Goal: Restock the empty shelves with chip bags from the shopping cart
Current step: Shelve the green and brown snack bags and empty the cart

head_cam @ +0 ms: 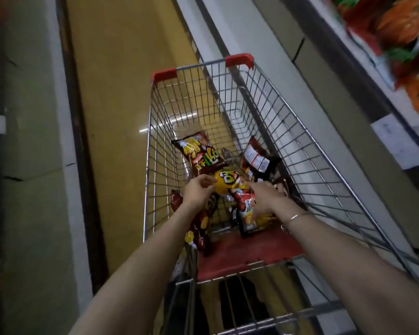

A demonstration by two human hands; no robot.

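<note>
Several crinkled chip bags lie in the bottom of the silver wire shopping cart point(300, 146) with red plastic corners, which fills the middle of the frame. We have both hands down inside it. Our left hand point(198, 193) is at the left end of the glossy yellow chip bag point(229, 181) in the centre of the pile, thumb and curled fingers closed on its edge. Our right hand point(266, 198), a thin metal bracelet point(296, 215) on its wrist, is at the right end of the yellow chip bag with fingers stretched toward it; blur keeps us from telling whether they grip.

Toward the cart's far end lies a brown chip bag with yellow print point(198, 153), and right of it a dark brown bag turned label-side up point(257, 159). Under our right hand lies a red and white bag point(248, 216). Below our left wrist a dark red bag point(200, 232) leans against the cart's left wall. Blurred orange and red bags point(394, 30) fill a shelf at upper right.
</note>
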